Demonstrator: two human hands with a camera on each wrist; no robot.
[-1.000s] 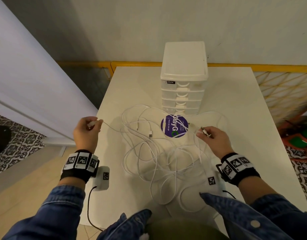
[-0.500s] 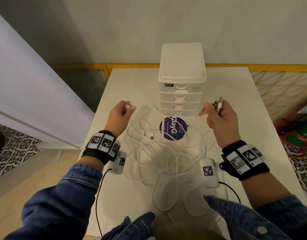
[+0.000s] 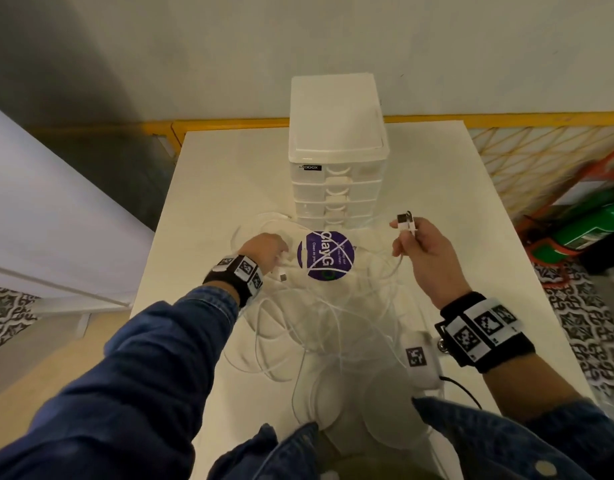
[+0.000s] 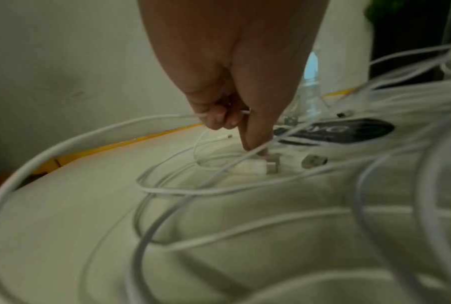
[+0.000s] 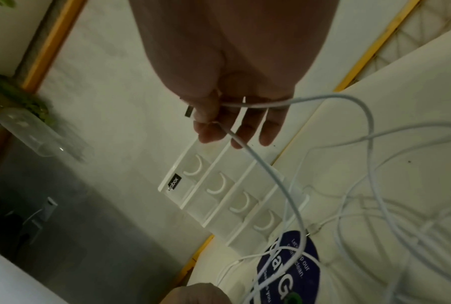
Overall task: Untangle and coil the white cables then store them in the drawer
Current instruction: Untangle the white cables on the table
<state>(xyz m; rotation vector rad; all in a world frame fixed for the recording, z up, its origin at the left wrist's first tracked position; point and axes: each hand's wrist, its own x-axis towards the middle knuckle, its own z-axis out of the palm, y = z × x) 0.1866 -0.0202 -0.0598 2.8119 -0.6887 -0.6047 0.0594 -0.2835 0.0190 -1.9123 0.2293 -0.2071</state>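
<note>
The tangled thin white cables (image 3: 319, 317) sprawl across the white table (image 3: 222, 188), near the white plastic drawer unit (image 3: 336, 168). The right hand (image 3: 425, 251) pinches USB plug ends aloft; the left hand (image 3: 265, 251) pinches one strand low.

The left hand (image 3: 267, 252) hides its fingertips; blurred white cables (image 4: 219, 236) run off the left wrist view's edges.

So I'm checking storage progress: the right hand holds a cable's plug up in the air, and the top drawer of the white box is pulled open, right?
Not quite. The right hand does hold a plug up, but the drawer box has every drawer shut, as the right wrist view shows.
</note>
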